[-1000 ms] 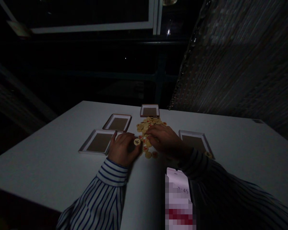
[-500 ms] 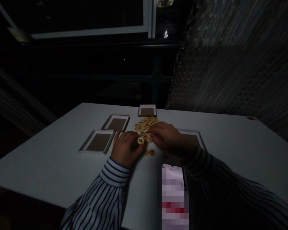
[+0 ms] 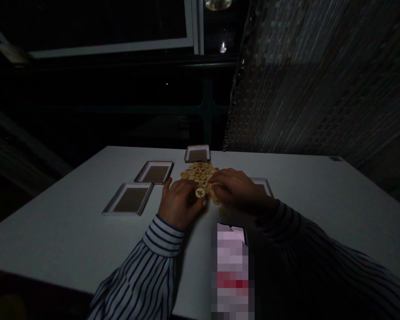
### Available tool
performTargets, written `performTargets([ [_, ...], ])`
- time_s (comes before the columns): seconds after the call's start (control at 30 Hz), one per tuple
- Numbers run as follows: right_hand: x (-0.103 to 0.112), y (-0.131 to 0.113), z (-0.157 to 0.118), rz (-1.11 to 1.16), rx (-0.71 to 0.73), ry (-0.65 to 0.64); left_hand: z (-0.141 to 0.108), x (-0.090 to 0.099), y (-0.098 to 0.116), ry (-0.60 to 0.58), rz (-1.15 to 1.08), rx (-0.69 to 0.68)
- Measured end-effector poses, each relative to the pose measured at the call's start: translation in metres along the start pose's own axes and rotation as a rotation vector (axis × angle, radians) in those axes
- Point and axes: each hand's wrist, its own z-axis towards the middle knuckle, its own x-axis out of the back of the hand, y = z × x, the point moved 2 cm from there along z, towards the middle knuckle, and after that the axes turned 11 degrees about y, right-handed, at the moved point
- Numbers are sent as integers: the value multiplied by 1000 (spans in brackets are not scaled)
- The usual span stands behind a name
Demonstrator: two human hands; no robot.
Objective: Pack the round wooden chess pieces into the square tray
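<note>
The left hand (image 3: 178, 204) had its fingers closed on one round piece (image 3: 200, 193), black mark facing the near side. The right hand (image 3: 235, 190) curled its fingers over the right of the pile (image 3: 194, 173) — whether they gripped anything could not be told. The pile lay mid-bench (image 3: 66, 218) — left tray (image 3: 130, 200) beyond the left hand, phone (image 3: 232, 255) near.

Your right hand (image 3: 235, 189) covers part of the box (image 3: 264, 184) beyond it, and you cannot tell whether it grips a disc. Many marks on the heaped discs (image 3: 195, 172) are too small to read; your left hand (image 3: 177, 202) hides some. Blocky blur masks most of your phone (image 3: 231, 255) down to the bottom edge. Picture edges crop your left sleeve (image 3: 140, 272), right sleeve (image 3: 315, 253) and the curtain (image 3: 306, 89).
</note>
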Motion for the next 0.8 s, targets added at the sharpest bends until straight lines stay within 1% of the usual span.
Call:
performTargets([
  [0.17, 4, 6, -5, 4, -42, -6, 2, -6, 8, -23, -20, -8],
  [0.37, 10, 12, -10, 29, -63, 19, 6, -9, 14, -51, -49, -8],
  [0.53, 15, 17, -12, 32, -78, 20, 9, -10, 20, -44, -61, 1],
  [0.8, 22, 25, -14, 46, -109, 61, 16, -14, 26, -48, -61, 9],
])
